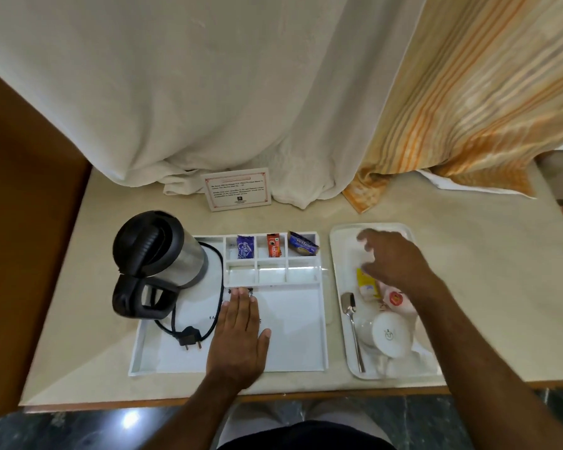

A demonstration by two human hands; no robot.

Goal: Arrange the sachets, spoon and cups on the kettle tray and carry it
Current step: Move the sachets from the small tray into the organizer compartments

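Note:
The white kettle tray [293,345] lies in front of me with a steel and black kettle [163,258] on its left part. Its back compartments hold a purple sachet [245,246], a red sachet [274,245] and a blue sachet [302,247]. My left hand [241,332] rests flat and open on the tray floor. To the right, a second white tray [338,254] carries a spoon [351,323], an upturned white cup [390,334], a yellow sachet [366,282] and a red-marked white packet [395,300]. My right hand [390,258] hovers over that tray, fingers spread, holding nothing.
The kettle's black cord and plug [190,337] lie on the kettle tray. A printed card [238,189] stands at the back of the beige counter [485,271]. White curtain [208,92] and striped orange curtain [475,108] hang behind. A brown wooden panel [23,222] borders the left.

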